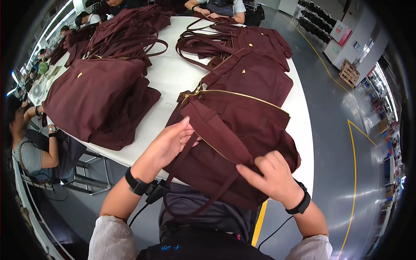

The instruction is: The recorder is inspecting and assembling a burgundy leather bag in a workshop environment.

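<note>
A maroon fabric handbag (225, 130) lies in front of me at the table's near edge, with a gold zipper (242, 95) along its far opening. A long flat panel (223, 132) with a zipper edge runs slantwise across it. At the panel's upper left end, my left hand (175, 141) is closed on the fabric, thumb on top, fingers partly hidden. My right hand (275, 175) is at the lower right end, its thumb touching the fabric and its fingers bent. A thin strap (203, 203) loops down from the bag toward my lap.
More maroon bags (255, 73) lie beyond on the white table (167, 65). Another bag (97, 99) and a heap of them (117, 30) fill the left side. A person in stripes (32, 156) sits at left; another person (221, 8) works at the far end. A wooden pallet (349, 73) stands at right.
</note>
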Demonstrator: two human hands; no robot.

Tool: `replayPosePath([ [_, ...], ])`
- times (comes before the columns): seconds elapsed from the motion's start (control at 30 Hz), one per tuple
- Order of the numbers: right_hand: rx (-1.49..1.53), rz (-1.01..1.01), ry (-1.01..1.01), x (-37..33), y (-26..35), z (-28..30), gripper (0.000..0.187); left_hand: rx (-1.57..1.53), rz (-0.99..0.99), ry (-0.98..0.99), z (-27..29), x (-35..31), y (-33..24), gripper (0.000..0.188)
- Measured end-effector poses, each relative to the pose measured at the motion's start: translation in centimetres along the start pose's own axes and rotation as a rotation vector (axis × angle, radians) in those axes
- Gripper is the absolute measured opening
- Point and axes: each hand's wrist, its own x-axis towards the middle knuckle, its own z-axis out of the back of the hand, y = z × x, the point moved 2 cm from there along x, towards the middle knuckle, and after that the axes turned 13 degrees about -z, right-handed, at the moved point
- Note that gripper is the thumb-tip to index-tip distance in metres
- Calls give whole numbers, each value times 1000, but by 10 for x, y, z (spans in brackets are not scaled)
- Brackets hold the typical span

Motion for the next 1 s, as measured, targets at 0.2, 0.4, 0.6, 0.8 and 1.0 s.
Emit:
replayPosePath([
  [0.2, -124, 197, -102, -14, 10, 19, 48, 30, 17, 158, -22, 8, 2, 36],
  [0.4, -104, 82, -241, -15, 0, 26, 52, -139, -339, 215, -33, -5, 12, 34],
  [0.6, 67, -262, -197, -22, -3, 18, 47, -111, -495, 247, -18, -12, 38, 35],
  [0.8, 195, -416, -106, -14, -6, 24, 43, -20, -516, 197, -20, -22, 47, 29],
  [1.0, 402, -521, -105, -2, -5, 33, 29, 139, -566, 193, -32, -31, 43, 21],
])
